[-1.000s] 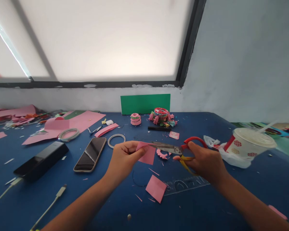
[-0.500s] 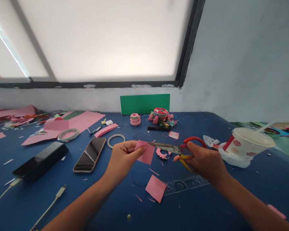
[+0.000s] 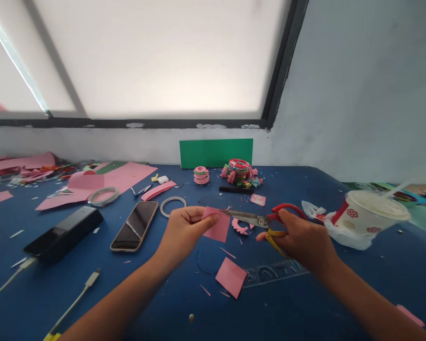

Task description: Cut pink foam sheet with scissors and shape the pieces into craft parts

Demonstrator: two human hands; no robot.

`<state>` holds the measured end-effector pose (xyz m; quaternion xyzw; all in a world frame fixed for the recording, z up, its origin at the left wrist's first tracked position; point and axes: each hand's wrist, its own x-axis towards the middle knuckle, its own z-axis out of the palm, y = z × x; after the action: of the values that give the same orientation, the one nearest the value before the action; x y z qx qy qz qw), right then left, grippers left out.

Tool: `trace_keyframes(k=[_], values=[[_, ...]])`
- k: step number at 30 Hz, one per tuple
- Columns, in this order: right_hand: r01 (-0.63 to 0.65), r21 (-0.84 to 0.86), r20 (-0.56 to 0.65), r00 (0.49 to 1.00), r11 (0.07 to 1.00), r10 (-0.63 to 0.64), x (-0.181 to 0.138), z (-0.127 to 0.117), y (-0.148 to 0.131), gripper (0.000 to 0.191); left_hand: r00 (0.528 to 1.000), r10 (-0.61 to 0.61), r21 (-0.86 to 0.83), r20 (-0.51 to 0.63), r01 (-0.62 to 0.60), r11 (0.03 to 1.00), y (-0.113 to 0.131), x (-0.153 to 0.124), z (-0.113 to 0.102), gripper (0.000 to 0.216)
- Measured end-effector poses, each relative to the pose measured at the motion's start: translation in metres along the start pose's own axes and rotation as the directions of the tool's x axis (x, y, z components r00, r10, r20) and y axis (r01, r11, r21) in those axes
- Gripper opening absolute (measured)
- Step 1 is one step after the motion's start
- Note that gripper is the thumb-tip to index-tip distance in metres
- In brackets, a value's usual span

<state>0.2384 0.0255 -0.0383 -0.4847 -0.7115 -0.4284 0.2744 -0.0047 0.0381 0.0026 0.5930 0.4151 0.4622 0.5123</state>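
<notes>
My left hand (image 3: 184, 232) pinches a pink paper square (image 3: 218, 231) between thumb and fingers, above the blue table. My right hand (image 3: 303, 237) is closed round the red and yellow handles of a pair of scissors (image 3: 246, 217). Its blades point left and lie at the top edge of the square; whether they are cutting through it I cannot tell. Below the held paper lies another pink square (image 3: 231, 278), beside a clear ruler (image 3: 273, 273). Behind the scissors rests a toothed pink paper ring (image 3: 239, 227).
A phone (image 3: 135, 226), a black power bank (image 3: 64, 234), and tape rolls (image 3: 173, 206) lie on the left. At the back stand small stacked paper rings (image 3: 201, 175) and a colourful paper stack (image 3: 239, 171). A lidded cup (image 3: 367, 215) with a straw stands at right.
The whole view has shifted slightly, with things on the table appearing a little further right. Both hands keep their hold on the paper and scissors, with almost no movement between them.
</notes>
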Motion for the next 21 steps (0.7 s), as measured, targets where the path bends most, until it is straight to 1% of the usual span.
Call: trace_keyframes(k=[6,11,16,21], values=[[-0.012,0.023,0.031,0.999,1.000,0.011,-0.0032,0.0025,0.0000,0.048,1.000,-0.001,-0.035,0.031,0.002,0.999,-0.0013,0.0003,-0.0001,0.017],[-0.041,0.052,0.062,0.997,0.998,0.038,-0.0032,0.0017,-0.0014,0.052,0.997,-0.012,-0.033,0.071,0.015,0.999,-0.0028,-0.0006,0.0015,0.015],[-0.085,0.107,0.086,0.993,0.991,0.076,-0.0041,0.0024,-0.0050,0.055,0.999,-0.020,-0.052,0.039,0.022,0.998,-0.0056,-0.0005,0.0044,0.014],[-0.089,0.103,0.109,0.991,0.991,0.077,-0.0051,0.0033,-0.0058,0.057,0.999,-0.026,-0.075,0.043,0.029,0.997,-0.0061,-0.0006,0.0053,0.013]])
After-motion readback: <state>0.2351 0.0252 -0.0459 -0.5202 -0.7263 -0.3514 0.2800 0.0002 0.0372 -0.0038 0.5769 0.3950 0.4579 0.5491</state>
